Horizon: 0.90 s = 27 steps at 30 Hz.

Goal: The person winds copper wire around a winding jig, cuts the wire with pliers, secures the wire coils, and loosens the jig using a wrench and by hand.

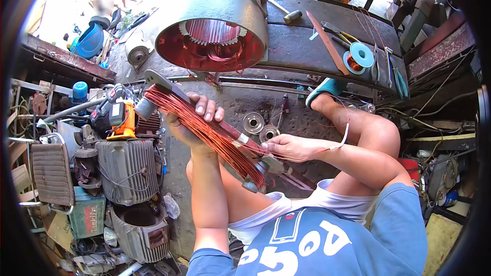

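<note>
A long coil of copper wire (217, 148) is stretched lengthwise over a winding former (174, 88) with rounded ends, tilted across my lap. My left hand (190, 122) is closed around the coil and the former's bar, fingers over the top. My right hand (289, 146) is beside the bar's lower part, thumb and fingers pinched on thin copper wire strands (307, 157). These strands run back along my right forearm, near a pale curved strip or sleeve (346, 135). The exact grip of the right fingertips is partly hidden.
Ahead stands a large motor housing (212, 0) with slotted windings inside. The dark bench (291, 46) bears a hammer (292, 17), a reddish-brown blade-shaped strip (327, 43) and a wire spool (361, 55). Metal rings (253, 122) lie on the floor; finned motor casings (128, 171) crowd the left.
</note>
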Each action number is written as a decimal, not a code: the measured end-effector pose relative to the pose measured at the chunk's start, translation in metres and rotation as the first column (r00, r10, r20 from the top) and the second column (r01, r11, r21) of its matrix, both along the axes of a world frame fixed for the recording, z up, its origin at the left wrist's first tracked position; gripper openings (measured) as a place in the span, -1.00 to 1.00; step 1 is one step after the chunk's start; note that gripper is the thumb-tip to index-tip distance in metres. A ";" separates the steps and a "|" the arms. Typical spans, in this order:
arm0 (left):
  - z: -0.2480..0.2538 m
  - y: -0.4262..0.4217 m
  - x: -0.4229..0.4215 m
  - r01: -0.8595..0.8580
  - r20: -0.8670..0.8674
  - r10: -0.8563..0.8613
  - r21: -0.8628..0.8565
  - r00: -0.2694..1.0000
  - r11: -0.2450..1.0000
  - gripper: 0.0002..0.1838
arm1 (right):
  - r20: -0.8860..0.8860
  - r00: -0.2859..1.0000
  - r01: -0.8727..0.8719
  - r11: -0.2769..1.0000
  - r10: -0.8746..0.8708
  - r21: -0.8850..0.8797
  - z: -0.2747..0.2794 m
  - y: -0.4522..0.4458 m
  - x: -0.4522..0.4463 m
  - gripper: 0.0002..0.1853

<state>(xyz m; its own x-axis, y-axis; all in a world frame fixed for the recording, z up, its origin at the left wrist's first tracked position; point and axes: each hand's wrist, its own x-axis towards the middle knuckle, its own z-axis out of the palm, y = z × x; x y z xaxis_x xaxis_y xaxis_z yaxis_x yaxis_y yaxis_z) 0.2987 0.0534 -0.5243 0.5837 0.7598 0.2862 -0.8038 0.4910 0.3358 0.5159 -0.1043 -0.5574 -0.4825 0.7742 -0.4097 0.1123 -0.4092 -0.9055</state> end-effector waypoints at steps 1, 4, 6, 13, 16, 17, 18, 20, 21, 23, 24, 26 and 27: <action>0.000 0.001 -0.002 -0.029 -0.011 0.029 0.001 1.000 1.000 -0.37 | 0.013 1.000 0.009 1.000 -0.009 0.019 0.004 -0.001 -0.001 -0.38; -0.002 0.003 -0.009 -0.080 -0.025 0.080 -0.021 0.996 0.997 -0.37 | 0.114 0.994 -0.014 0.990 -0.002 0.141 -0.001 -0.001 0.003 -0.38; -0.003 0.003 -0.011 -0.086 -0.004 0.086 -0.041 0.996 0.995 -0.38 | 0.134 0.990 0.023 0.994 -0.038 0.111 0.000 -0.001 0.000 -0.24; -0.007 0.005 -0.012 -0.027 0.031 0.027 0.011 0.999 1.000 -0.38 | 0.065 0.998 -0.023 1.000 0.023 0.000 0.004 -0.004 0.001 -0.15; -0.006 0.003 -0.009 -0.032 0.024 0.032 0.021 0.999 0.999 -0.39 | 0.098 0.995 0.001 1.000 -0.004 0.030 -0.001 -0.006 -0.001 -0.23; -0.005 0.003 -0.009 -0.031 0.026 0.030 0.027 0.999 0.999 -0.39 | 0.013 1.000 0.015 1.000 -0.015 0.001 -0.005 -0.006 -0.001 -0.28; -0.005 0.005 -0.010 -0.025 0.033 0.024 0.036 0.999 0.999 -0.39 | -0.073 0.997 0.027 0.999 -0.029 -0.028 -0.007 -0.005 -0.002 -0.32; -0.006 0.004 -0.009 -0.041 0.049 0.041 0.002 0.998 0.999 -0.39 | -0.226 0.969 0.084 0.993 -0.100 -0.079 -0.003 -0.008 -0.002 -0.51; -0.006 0.003 -0.009 -0.050 0.057 0.051 -0.016 0.997 0.999 -0.39 | -0.257 0.960 0.094 0.993 -0.110 -0.074 -0.004 -0.008 -0.003 -0.52; -0.007 0.005 -0.010 -0.073 0.040 0.073 -0.019 0.996 0.997 -0.40 | -0.318 0.939 0.115 0.991 -0.131 -0.069 -0.008 -0.009 -0.005 -0.54; -0.007 0.005 -0.010 -0.079 0.034 0.080 -0.027 0.996 0.997 -0.40 | -0.325 0.928 0.169 0.983 -0.182 -0.067 -0.011 -0.010 -0.009 -0.58; -0.007 0.004 -0.008 -0.085 0.033 0.086 -0.038 0.996 0.996 -0.40 | -0.317 0.936 0.154 0.988 -0.149 -0.012 -0.017 -0.006 -0.006 -0.59; -0.007 0.004 -0.007 -0.085 0.031 0.087 -0.044 0.996 0.995 -0.39 | -0.312 0.941 0.146 0.989 -0.134 0.016 -0.018 -0.006 -0.005 -0.60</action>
